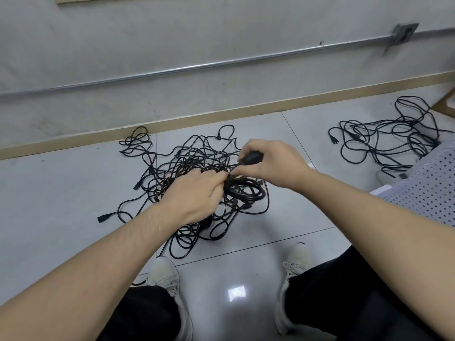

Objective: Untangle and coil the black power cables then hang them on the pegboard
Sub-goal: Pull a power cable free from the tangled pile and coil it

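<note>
Pinched in the right hand [268, 163] is a black plug [251, 159], its long axis running down-left toward the left hand [197, 193]. Gripped there is a partly wound coil [246, 190], hanging just below both grips. Beneath and beyond lies the tangled pile [187, 166]. The plug end is nearer the right hand, so the winding would likely be finished from that side.

You seem to be in a workshop: metal conduit [221, 64] on a scuffed wall, beyond your right hand [273, 163].
</note>
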A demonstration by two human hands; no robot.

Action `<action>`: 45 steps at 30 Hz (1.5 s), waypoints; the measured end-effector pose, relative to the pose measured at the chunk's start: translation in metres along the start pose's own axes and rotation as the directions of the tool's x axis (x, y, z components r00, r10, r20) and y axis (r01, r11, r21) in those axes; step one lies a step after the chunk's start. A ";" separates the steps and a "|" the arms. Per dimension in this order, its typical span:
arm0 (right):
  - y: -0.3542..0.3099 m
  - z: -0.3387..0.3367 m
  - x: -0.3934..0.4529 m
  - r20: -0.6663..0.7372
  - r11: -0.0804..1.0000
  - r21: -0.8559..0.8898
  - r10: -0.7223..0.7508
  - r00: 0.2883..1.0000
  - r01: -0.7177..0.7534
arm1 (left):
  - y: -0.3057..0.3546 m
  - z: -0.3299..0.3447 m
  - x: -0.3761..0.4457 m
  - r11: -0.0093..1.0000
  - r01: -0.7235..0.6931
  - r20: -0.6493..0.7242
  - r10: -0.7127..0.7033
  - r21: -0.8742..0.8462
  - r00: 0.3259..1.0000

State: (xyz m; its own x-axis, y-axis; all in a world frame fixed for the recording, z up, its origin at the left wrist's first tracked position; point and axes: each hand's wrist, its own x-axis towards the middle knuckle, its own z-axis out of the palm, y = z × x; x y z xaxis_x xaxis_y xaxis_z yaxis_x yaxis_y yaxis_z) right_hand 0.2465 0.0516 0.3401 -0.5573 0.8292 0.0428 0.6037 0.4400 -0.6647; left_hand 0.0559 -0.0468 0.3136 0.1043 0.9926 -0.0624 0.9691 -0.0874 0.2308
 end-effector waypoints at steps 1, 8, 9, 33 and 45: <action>0.003 -0.001 0.001 0.017 0.997 0.063 0.040 0.999 -0.041 | 0.002 -0.001 -0.002 0.999 -0.041 0.004 0.041 -0.020 0.999; 0.012 -0.002 0.004 0.126 0.838 0.504 0.168 0.978 -0.209 | 0.013 -0.005 0.002 0.997 -0.012 -0.170 -0.002 -0.079 0.985; 0.012 -0.001 0.004 0.153 0.821 0.521 0.179 0.972 -0.234 | 0.014 -0.004 0.001 0.995 0.003 -0.204 -0.024 -0.104 0.979; 0.002 0.001 0.004 0.106 0.734 0.670 0.055 0.993 -0.112 | 0.023 -0.013 0.001 0.611 0.384 0.156 -0.392 -0.692 0.907; 0.001 0.005 0.011 -0.058 0.834 0.548 0.114 0.992 -0.064 | 0.025 0.003 0.003 0.209 0.306 0.261 -0.219 -0.929 0.940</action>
State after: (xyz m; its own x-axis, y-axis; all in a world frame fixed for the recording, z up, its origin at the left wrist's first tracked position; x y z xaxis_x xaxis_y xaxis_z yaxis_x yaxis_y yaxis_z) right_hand 0.2380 0.0595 0.3365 -0.4513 0.8923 0.0099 0.2268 0.1254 -0.9658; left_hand 0.0814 -0.0459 0.3166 -0.0561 0.9302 -0.3626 0.0269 0.3645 0.9308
